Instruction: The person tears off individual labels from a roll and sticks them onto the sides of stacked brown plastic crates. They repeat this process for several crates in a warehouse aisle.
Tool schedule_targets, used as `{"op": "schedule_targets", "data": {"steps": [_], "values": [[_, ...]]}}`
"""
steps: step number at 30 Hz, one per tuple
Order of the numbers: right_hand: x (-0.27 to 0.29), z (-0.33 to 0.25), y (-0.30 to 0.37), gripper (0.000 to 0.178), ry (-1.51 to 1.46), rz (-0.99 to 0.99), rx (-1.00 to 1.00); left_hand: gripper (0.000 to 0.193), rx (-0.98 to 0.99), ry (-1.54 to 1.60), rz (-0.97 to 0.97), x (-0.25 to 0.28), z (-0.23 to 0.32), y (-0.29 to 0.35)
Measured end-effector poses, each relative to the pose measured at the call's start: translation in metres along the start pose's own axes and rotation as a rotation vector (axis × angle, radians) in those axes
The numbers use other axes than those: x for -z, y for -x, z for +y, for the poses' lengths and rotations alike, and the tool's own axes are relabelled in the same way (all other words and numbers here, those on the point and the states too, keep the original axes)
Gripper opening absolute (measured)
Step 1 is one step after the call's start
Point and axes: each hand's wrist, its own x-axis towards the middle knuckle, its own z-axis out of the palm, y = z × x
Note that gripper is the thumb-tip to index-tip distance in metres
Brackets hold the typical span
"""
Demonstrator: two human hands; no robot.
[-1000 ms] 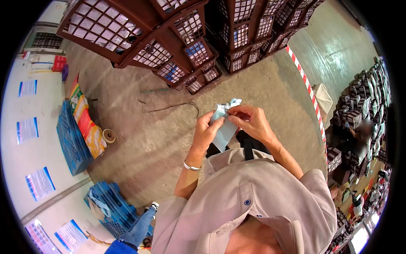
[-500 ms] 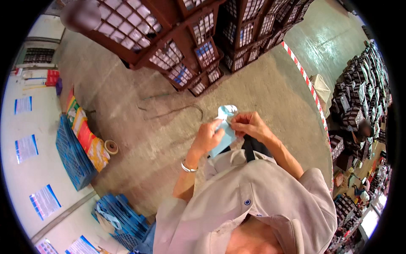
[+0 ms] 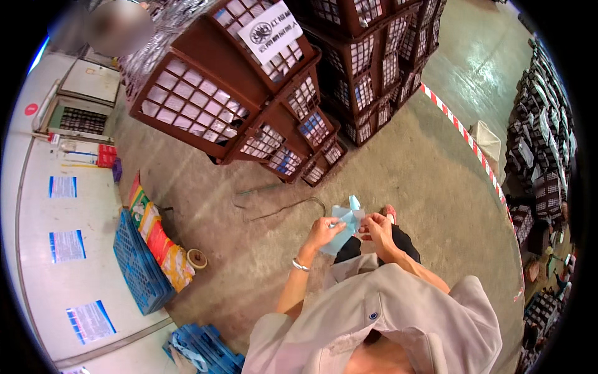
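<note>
In front of my waist I hold a thin light blue piece, like folded paper or film (image 3: 337, 243), with both hands. My left hand (image 3: 322, 233) is closed on its left side, thumb on top. At its upper right edge, the fingers of my right hand (image 3: 379, 229) pinch a pale, whitish part of it. A narrow blue corner sticks up between the hands. The fingertips partly cover the piece, so I cannot tell exactly what it is. A silvery bracelet (image 3: 300, 265) sits on my left wrist.
Stacked brown crates (image 3: 193, 112) with pale packages stand ahead; one bears a white label (image 3: 270, 31). A thin hooked rod (image 3: 288, 206) lies on the floor. Blue pallets (image 3: 138, 265), a tape roll (image 3: 197, 258) and a white wall are left; red-and-white barrier tape (image 3: 464, 129) runs right.
The view has shifted, so crates and hands sit lower in it. The blue piece's rounded top has become a pointed flap, and my right hand is slightly farther from my left.
</note>
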Motion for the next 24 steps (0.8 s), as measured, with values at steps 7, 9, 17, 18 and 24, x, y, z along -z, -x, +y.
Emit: {"op": "schedule_targets", "data": {"steps": [7,9,17,18,24], "values": [[0.008,-0.016,-0.007,0.006,-0.233,0.198,0.043,0.022,0.004,0.155,0.061,-0.002,0.026,-0.011],[0.017,-0.014,-0.01,0.006,-0.236,0.19,0.014,0.021,0.019,0.271,0.017,-0.003,0.022,-0.009],[0.052,-0.009,-0.037,0.011,-0.243,0.128,-0.016,0.023,0.193,0.376,-0.208,0.048,0.018,-0.001],[0.058,-0.01,-0.044,0.011,-0.23,0.154,-0.011,0.025,0.233,0.349,-0.19,0.057,0.012,0.002],[0.085,-0.042,-0.069,0.021,-0.271,0.456,0.147,0.027,0.484,0.453,0.164,0.105,-0.04,0.053]]}}
